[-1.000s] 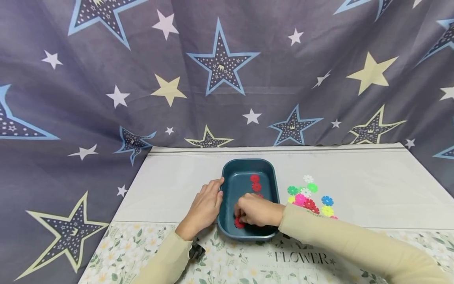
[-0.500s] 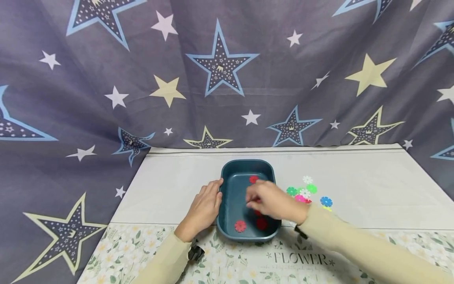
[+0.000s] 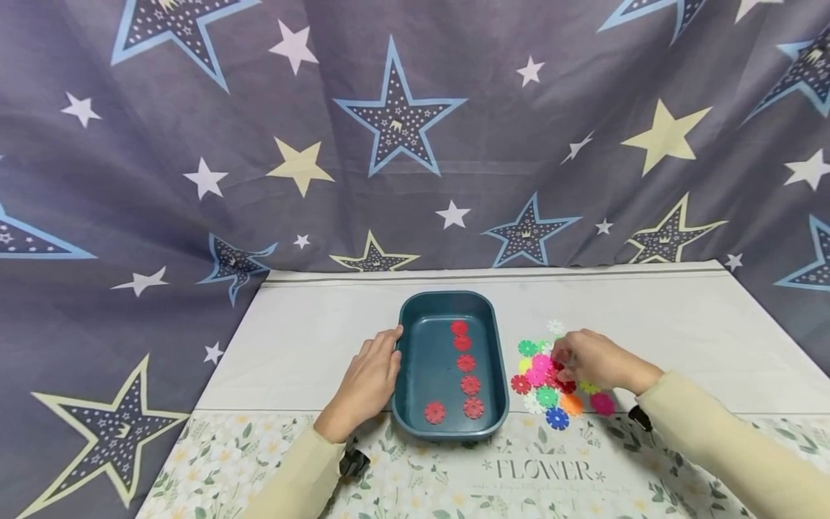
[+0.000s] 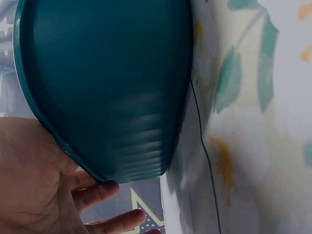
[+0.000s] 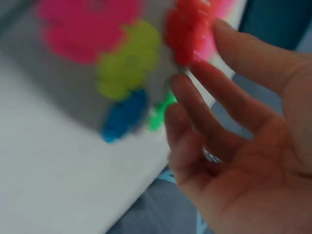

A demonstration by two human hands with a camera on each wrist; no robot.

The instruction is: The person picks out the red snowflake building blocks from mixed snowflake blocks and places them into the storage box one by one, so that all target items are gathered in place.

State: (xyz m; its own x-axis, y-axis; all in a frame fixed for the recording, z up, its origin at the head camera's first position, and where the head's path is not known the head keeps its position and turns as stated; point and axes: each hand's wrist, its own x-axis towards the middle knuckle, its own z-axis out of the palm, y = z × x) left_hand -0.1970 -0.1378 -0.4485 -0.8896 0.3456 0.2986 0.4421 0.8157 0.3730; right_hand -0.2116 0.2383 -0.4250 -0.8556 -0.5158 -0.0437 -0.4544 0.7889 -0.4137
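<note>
A dark teal tray point(image 3: 424, 389) holds several red notched plastic discs point(image 3: 465, 362); most form a column along its right side, and one red disc point(image 3: 435, 413) lies at the lower left. Against the tray's left side rests my left hand point(image 3: 363, 382), its fingers extended along the rim, as the left wrist view also shows. My right hand point(image 3: 593, 359) reaches into a pile of coloured notched discs point(image 3: 547, 396) right of the tray. In the right wrist view its thumb and fingers are spread apart, fingertips right at a red disc point(image 5: 187, 31).
The pile mixes pink, green, yellow, orange, white and blue discs point(image 3: 557, 419). A white and floral tablecloth point(image 3: 311, 310) covers the table. Behind its far edge hangs a grey star-patterned curtain point(image 3: 363, 209).
My right hand has left the tray and moved right to the disc pile. A red disc now shows at the tray's lower left, where the fingers were. My left hand stays at the tray.
</note>
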